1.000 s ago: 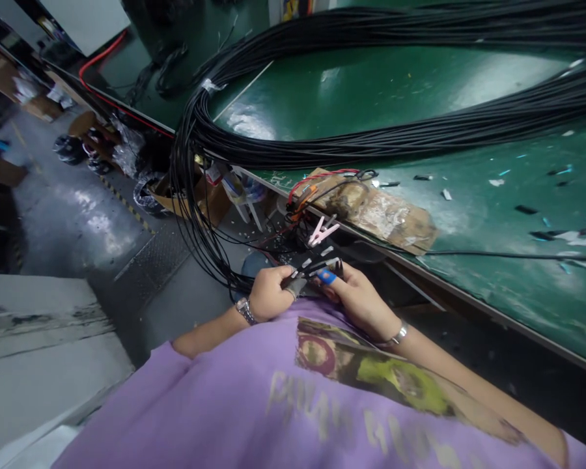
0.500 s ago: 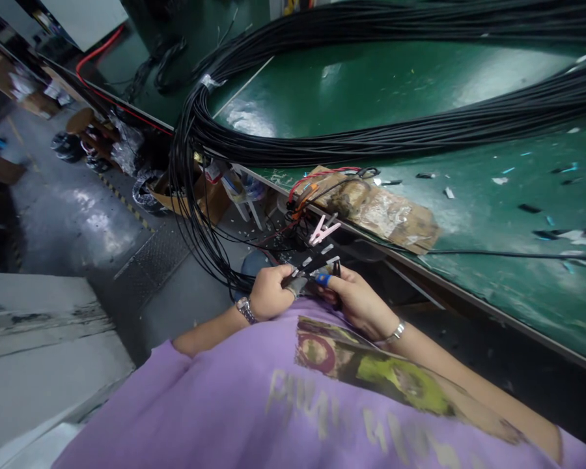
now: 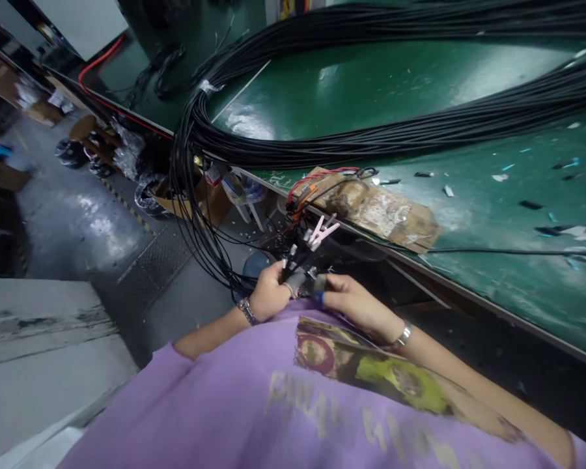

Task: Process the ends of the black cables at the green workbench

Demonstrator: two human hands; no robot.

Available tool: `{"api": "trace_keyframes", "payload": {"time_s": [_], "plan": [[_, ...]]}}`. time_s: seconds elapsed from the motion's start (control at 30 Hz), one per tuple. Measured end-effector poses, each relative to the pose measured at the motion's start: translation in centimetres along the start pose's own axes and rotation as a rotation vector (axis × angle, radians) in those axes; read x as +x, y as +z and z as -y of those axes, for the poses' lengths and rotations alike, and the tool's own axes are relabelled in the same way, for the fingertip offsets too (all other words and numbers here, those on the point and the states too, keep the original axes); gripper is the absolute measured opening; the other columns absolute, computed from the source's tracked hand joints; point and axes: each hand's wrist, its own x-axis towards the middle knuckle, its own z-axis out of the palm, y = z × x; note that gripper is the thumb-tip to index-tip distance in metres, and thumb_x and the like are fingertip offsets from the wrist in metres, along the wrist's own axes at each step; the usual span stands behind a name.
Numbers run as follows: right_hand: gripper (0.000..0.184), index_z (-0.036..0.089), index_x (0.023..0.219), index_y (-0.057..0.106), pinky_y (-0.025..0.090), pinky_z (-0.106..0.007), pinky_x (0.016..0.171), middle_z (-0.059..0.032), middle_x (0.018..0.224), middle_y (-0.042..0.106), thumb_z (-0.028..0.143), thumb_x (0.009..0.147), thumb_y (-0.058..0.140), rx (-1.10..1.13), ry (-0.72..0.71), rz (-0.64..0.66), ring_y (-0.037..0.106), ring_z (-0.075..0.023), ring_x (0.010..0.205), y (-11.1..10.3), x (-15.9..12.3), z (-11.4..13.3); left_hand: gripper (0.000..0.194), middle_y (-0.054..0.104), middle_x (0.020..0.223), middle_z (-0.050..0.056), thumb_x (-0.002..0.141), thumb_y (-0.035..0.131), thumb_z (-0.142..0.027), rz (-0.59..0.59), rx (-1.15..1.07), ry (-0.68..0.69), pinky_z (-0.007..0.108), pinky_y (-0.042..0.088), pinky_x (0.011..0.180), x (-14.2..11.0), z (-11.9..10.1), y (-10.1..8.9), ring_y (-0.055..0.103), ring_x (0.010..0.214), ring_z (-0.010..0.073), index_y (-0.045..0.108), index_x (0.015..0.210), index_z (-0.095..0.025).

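Note:
Close in front of the purple shirt, my left hand (image 3: 268,293) is closed round several black cable ends (image 3: 295,257). Pale tips show on these ends where they stick up above the fist. My right hand (image 3: 359,303) is just to the right, thumb and forefinger pinched together, with a blue band on the thumb. Whatever sits in that pinch is small and blurred. A pink clip (image 3: 322,232) stands just beyond the cable ends, by the bench edge. Loose black cables (image 3: 208,241) hang from the bench down toward my left hand.
A large coil of black cable (image 3: 322,151) lies on the green bench (image 3: 395,85). Taped cardboard (image 3: 395,215) with red and orange wires rests at its edge. Cable scraps (image 3: 530,204) are scattered right. A cardboard box (image 3: 215,205) and a stool (image 3: 83,127) stand left.
My right hand has turned and drawn slightly away from the left, its fingers now lower. The cable ends in my left hand have swung more upright and leftward.

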Motion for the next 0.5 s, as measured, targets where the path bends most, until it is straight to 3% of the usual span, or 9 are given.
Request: {"api": "trace_keyframes", "payload": {"time_s": [0.07, 0.23, 0.33, 0.5], "plan": [[0.011, 0.019, 0.054, 0.051, 0.035, -0.023, 0.051, 0.0051, 0.053, 0.047, 0.024, 0.060, 0.060, -0.115, -0.043, 0.084, 0.039, -0.0091, 0.052, 0.0, -0.2, 0.2, 0.036, 0.047, 0.044, -0.007, 0.062, 0.071, -0.045, -0.056, -0.075, -0.028, 0.018, 0.025, 0.035, 0.3, -0.3, -0.4, 0.036, 0.035, 0.0035, 0.049, 0.061, -0.017], [0.016, 0.020, 0.066, 0.058, 0.044, -0.027, 0.061, 0.0022, 0.063, 0.056, 0.035, 0.067, 0.063, -0.121, -0.170, -0.135, 0.049, -0.0134, 0.060, -0.1, 0.5, 0.3, 0.043, 0.039, 0.037, -0.007, 0.059, 0.072, -0.049, 0.047, -0.282, -0.020, 0.019, 0.017, 0.033, 0.5, -0.3, -2.0, 0.028, 0.031, 0.0022, 0.045, 0.054, -0.017], [0.020, 0.020, 0.074, 0.061, 0.047, -0.030, 0.066, -0.0001, 0.071, 0.062, 0.037, 0.065, 0.068, -0.086, -0.225, -0.157, 0.054, -0.0161, 0.067, 0.2, 1.2, 0.7, 0.042, 0.036, 0.034, -0.009, 0.056, 0.074, -0.049, 0.098, -0.372, -0.045, 0.019, 0.016, 0.033, 0.5, 0.0, -2.8, 0.025, 0.029, 0.0026, 0.046, 0.057, -0.017], [0.027, 0.019, 0.072, 0.062, 0.047, -0.031, 0.069, -0.0012, 0.072, 0.063, 0.043, 0.062, 0.072, -0.075, -0.297, -0.140, 0.055, -0.0170, 0.070, 1.3, 2.5, 1.8, 0.045, 0.032, 0.033, -0.010, 0.054, 0.075, -0.048, 0.151, -0.457, -0.106, 0.019, 0.016, 0.034, 0.7, 0.5, -3.7, 0.023, 0.028, 0.0030, 0.042, 0.059, -0.019]]}}
